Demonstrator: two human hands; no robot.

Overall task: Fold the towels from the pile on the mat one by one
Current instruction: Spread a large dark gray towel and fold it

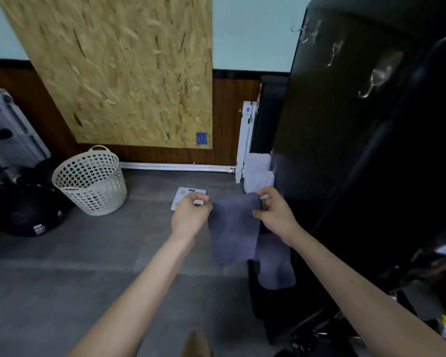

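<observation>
A grey-blue towel (233, 228) hangs in the air in front of me, held by its two top corners. My left hand (189, 215) pinches the left corner and my right hand (276, 212) pinches the right corner. The cloth droops below my hands, and a second fold or layer of it (276, 266) hangs lower on the right, under my right forearm. Neither the mat nor the pile of towels is in view.
A white perforated laundry basket (90, 180) stands on the grey floor (88, 253) at the left. A flat white scale (183, 195) lies beyond my hands. A tall black cabinet (345, 150) fills the right side. Dark bags (29, 215) sit far left.
</observation>
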